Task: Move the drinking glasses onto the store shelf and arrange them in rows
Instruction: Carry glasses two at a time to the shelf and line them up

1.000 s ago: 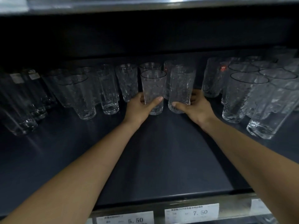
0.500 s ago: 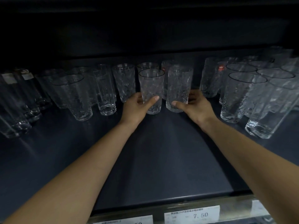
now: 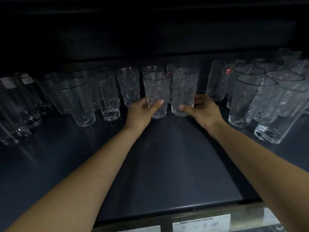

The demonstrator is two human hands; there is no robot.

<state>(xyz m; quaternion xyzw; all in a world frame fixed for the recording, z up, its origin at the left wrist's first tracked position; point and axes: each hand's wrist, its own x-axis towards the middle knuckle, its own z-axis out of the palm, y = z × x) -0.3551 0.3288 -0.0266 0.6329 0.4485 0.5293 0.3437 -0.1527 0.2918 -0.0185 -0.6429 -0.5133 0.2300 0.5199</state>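
Observation:
Two textured clear drinking glasses stand upright side by side on the dark shelf [image 3: 167, 164], near its middle. My left hand [image 3: 142, 113] wraps the lower part of the left glass [image 3: 156, 91], thumb across its front. My right hand [image 3: 202, 113] grips the base of the taller right glass [image 3: 184, 87]. Both glass bottoms rest on or just above the shelf; I cannot tell which. Behind them stand more textured glasses [image 3: 128, 86] in a row.
Tall smooth glasses [image 3: 108, 97] and wide tumblers [image 3: 75, 101] fill the left side. A dense group of large glasses [image 3: 250, 97] crowds the right. Price tags [image 3: 202, 223] line the shelf's front edge. An upper shelf hangs dark overhead.
Both hands keep their grip on the two glasses. The view has tilted down a little, so the upper shelf edge has left the frame; the glasses have barely shifted.

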